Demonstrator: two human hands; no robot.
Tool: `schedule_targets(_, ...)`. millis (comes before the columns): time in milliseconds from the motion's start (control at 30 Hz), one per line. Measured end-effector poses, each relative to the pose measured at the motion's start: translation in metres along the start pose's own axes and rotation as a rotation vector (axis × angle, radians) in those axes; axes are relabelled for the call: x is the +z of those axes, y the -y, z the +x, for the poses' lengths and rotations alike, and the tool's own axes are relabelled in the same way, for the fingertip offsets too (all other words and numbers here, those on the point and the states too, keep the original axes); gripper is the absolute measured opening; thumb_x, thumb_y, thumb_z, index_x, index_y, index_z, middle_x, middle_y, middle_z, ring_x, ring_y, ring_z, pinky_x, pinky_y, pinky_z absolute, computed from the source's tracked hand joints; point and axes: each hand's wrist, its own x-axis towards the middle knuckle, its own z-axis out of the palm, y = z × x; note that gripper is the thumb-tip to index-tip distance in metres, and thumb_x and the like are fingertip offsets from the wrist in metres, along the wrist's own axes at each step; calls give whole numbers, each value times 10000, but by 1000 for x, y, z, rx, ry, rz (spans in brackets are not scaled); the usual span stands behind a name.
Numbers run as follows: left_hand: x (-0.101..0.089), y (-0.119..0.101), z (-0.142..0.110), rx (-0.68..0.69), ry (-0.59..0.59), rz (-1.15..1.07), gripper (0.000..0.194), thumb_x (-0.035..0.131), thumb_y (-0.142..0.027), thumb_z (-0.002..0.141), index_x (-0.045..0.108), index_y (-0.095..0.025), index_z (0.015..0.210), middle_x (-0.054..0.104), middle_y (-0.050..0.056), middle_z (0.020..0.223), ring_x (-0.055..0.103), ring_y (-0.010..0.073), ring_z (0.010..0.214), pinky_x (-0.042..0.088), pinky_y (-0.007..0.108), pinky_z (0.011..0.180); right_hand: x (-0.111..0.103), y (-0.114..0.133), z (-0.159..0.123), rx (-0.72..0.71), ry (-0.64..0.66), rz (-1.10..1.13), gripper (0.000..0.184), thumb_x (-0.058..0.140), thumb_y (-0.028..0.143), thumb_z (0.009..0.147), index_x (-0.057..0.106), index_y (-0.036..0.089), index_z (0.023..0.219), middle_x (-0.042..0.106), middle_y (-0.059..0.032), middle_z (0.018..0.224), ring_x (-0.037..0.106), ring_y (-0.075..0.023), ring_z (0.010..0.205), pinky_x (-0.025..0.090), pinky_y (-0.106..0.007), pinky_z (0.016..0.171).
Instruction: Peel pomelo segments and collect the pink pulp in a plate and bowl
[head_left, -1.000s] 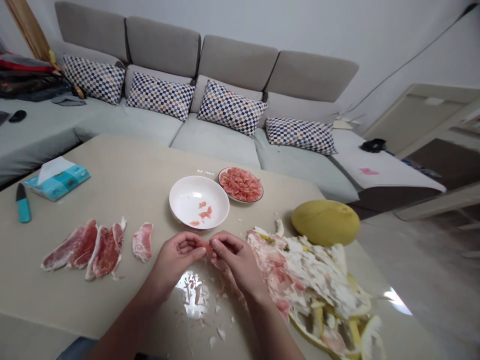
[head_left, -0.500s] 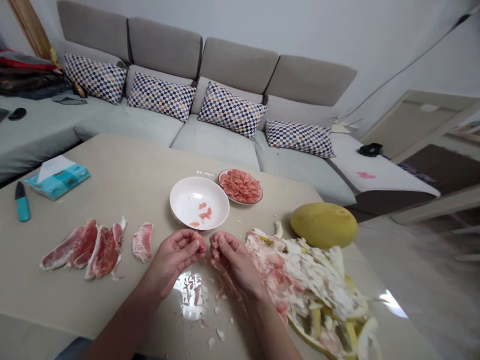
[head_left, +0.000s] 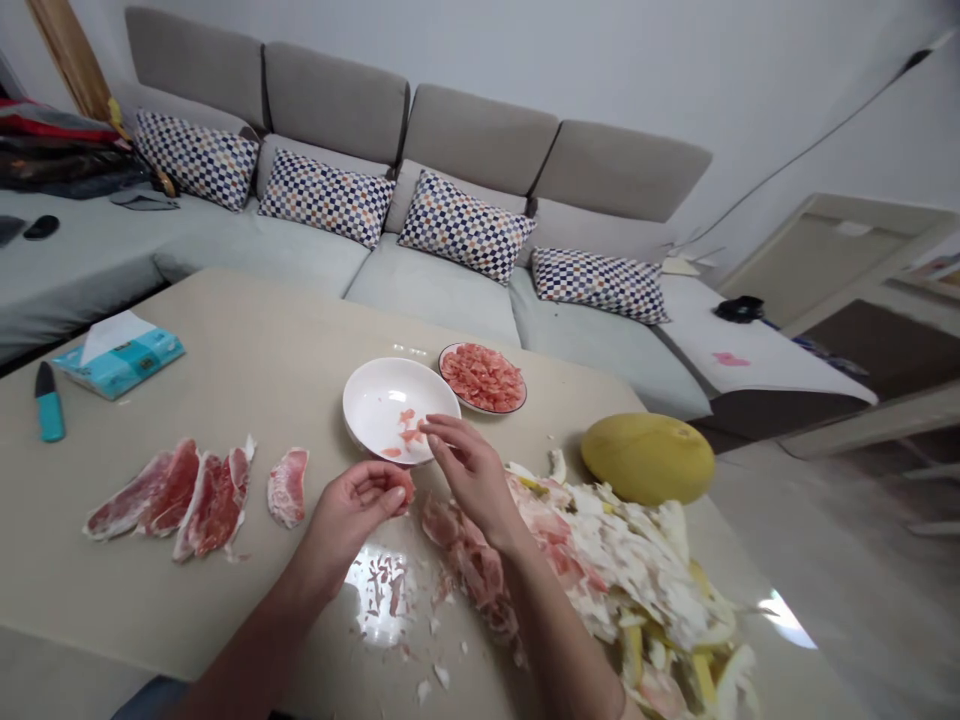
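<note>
My left hand (head_left: 354, 510) curls over a small pink piece of pomelo pulp (head_left: 403, 488) held at its fingertips. My right hand (head_left: 469, 470) reaches over the rim of a white bowl (head_left: 379, 398), its fingers apart and nothing visible in them. A few pulp bits lie in that bowl. Just below my hands sits a torn pink pomelo segment (head_left: 465, 560). Further left lie several membrane-covered segments (head_left: 169, 498) and a single one (head_left: 288, 487). A round plate (head_left: 484, 378) is heaped with pulp.
A whole yellow-green pomelo (head_left: 647, 459) and a large pile of white pith and rind (head_left: 637, 570) occupy the table's right side. A tissue box (head_left: 120, 365) and a teal-handled knife (head_left: 49, 403) lie at left. A grey sofa (head_left: 442, 290) runs behind the beige table (head_left: 225, 330).
My right hand has moved up and forward from beside my left hand to the bowl's rim. The torn pink segment beneath it now shows. My left hand has barely moved.
</note>
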Motion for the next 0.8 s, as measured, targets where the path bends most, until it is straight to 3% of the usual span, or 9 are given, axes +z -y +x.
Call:
schedule_targets(100,1,2,1,46,-33,101,218,773,-289,713,667,-171,862,695,47,886,631,174,850,485,286,807,1,12,-24,62,96,41,168,629,348,870,741,230,915,704,-61,959,638,-206,894,488,-312,771)
schedule_targets(233,3,7,2,61,-29,195,201,764,-271,705,655,-177,843,692,35,848,643,183,832,488,295,791,2,14,-45,124,149,70,126,689,323,828,731,213,875,696,-49,904,622,-194,819,466,-293,722)
schedule_targets(367,4,8,2,14,-13,185,190,763,-258,701,656,-169,831,690,30,828,651,179,817,492,293,779,5,5,-48,179,123,190,186,679,373,836,698,189,815,665,-38,814,586,-166,730,441,-266,649)
schedule_targets(633,5,5,-1,-39,38,17,195,761,-276,732,654,-173,858,700,33,850,651,173,843,481,283,803,10,-6,-53,420,67,673,285,765,436,746,666,195,859,626,1,715,552,-127,626,451,-244,626)
schedule_targets(800,4,7,-1,-19,76,-40,186,754,-277,749,658,-174,870,698,35,861,635,163,841,473,287,823,16,-11,-53,388,101,780,286,731,453,783,646,190,857,625,-4,734,545,-113,620,446,-228,622)
